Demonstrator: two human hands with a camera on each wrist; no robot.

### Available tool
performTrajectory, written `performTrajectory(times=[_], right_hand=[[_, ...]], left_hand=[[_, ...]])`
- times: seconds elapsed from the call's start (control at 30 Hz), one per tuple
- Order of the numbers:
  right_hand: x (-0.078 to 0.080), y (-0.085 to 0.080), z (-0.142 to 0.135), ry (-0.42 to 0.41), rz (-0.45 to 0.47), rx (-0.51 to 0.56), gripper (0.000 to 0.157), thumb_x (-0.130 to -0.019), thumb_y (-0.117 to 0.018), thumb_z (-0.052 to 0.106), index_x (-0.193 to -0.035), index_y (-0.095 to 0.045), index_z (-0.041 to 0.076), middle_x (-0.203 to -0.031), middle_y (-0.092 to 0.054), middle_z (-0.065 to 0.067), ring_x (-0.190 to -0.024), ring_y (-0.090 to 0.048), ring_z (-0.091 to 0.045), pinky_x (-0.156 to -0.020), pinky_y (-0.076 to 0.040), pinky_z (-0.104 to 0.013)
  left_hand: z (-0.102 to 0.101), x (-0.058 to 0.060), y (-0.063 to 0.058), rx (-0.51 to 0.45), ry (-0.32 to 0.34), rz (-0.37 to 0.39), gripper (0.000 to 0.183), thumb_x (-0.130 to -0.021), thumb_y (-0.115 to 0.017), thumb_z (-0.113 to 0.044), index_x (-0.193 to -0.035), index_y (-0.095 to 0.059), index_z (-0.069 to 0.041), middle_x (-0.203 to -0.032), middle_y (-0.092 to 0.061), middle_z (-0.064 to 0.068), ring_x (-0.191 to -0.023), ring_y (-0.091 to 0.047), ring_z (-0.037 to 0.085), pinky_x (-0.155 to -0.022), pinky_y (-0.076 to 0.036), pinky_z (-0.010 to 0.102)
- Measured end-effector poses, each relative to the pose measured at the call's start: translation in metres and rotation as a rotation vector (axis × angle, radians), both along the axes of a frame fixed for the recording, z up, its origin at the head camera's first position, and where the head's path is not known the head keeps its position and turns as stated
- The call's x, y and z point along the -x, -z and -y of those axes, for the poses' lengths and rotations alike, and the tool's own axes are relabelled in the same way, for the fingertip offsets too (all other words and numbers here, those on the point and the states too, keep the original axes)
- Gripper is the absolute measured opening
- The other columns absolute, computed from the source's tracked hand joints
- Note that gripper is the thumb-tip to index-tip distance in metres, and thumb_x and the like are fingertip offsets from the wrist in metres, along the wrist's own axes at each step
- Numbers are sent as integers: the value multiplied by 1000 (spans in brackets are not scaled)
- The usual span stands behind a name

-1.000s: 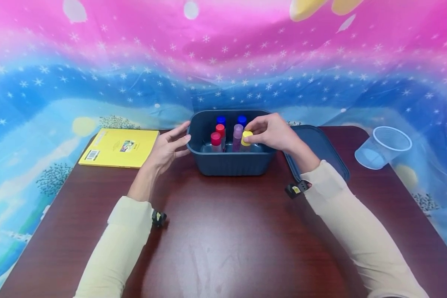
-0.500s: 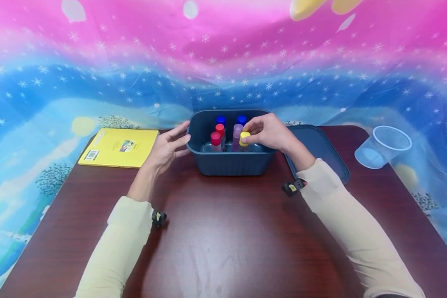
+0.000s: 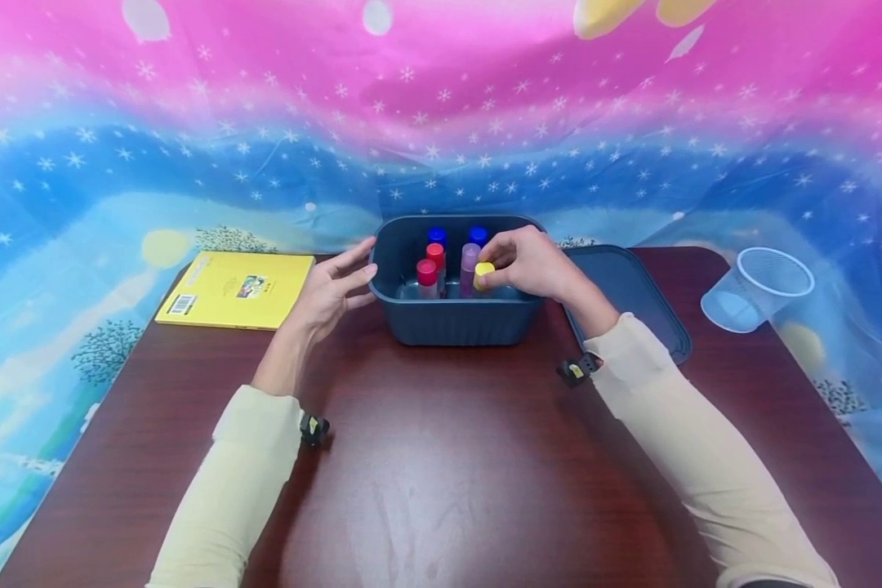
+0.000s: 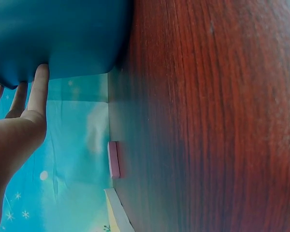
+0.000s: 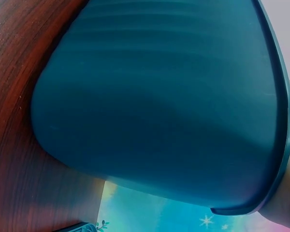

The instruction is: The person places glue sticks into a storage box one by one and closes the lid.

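A dark blue-grey bin (image 3: 456, 325) stands at the back middle of the table. Inside are upright tubes: two with blue caps, two with red caps (image 3: 426, 268) and a purple one (image 3: 469, 265). Over the bin's right side reaches my right hand (image 3: 532, 263), pinching the yellow cap of a tube (image 3: 484, 273) right beside the purple one. That tube's lower part is hidden by the bin wall. My left hand (image 3: 327, 290) touches the bin's left side with extended fingers; in the left wrist view its fingertips (image 4: 40, 79) rest against the wall.
A yellow book (image 3: 231, 286) lies left of the bin. To the right, a dark lid (image 3: 632, 298) lies on the table (image 3: 441, 457), with a white mesh cup (image 3: 757, 290) farther right. The left wrist view shows a small pink block (image 4: 114, 159) behind the table's surface.
My right hand has shifted slightly left with the yellow-capped tube, closer to the purple one, then almost stopped. The left hand and the bin have stayed in place.
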State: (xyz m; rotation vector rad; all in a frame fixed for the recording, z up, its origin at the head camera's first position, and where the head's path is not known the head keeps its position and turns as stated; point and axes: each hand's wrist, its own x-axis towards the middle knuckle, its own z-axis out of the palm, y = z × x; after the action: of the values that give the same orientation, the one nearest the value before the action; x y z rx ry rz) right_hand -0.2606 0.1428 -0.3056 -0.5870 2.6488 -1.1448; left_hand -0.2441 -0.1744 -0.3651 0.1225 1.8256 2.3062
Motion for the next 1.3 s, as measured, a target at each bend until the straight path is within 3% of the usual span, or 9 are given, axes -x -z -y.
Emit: performTrajectory(times=[0.4, 0.67, 0.93, 1.1, 1.3], right_hand=[[-1, -4, -5, 45, -9, 59, 27, -92, -77, 13, -116, -72, 3, -114, -72, -14, -110, -66, -28, -96, -51, -50], [-4, -9, -11, 79, -90, 83, 30, -93, -76, 12, -119, -70, -1, -117, -70, -18, -111, -66, -30, -96, -53, -48], [-11, -15, -28, 118, -120, 116, 29, -95, -73, 17, -121, -71, 2, -120, -70, -16, -111, -65, -30, -97, -52, -50], [-14, -18, -43, 148, -128, 150, 30, -95, -74, 19, -121, -71, 3, -119, -70, -15, -110, -67, -27, -96, -53, -47], [-17, -19, -60, 215, -130, 160, 35, -95, -74, 24, -123, -71, 4, -121, -70, -12, -110, -67, -22, -93, -54, -36]], left_hand=[[-1, 1, -2, -7, -7, 6, 59, -98, -68, -11, -153, -46, -13, -158, -41, 7, -138, -47, 29, -92, -57, 36], [-1, 1, -1, -11, -8, 11, 59, -98, -67, -11, -153, -46, -13, -158, -41, 7, -138, -47, 29, -94, -56, 38], [0, 0, 0, -1, -10, 8, 59, -98, -68, -12, -153, -46, -13, -159, -41, 6, -137, -47, 30, -93, -56, 37], [0, 0, 1, -11, -14, 11, 59, -98, -67, -11, -153, -46, -12, -159, -41, 5, -137, -48, 30, -92, -57, 36], [0, 1, 2, -14, -17, 14, 59, -98, -68, -11, -153, -47, -13, -158, -42, 6, -136, -49, 30, -92, -57, 36]])
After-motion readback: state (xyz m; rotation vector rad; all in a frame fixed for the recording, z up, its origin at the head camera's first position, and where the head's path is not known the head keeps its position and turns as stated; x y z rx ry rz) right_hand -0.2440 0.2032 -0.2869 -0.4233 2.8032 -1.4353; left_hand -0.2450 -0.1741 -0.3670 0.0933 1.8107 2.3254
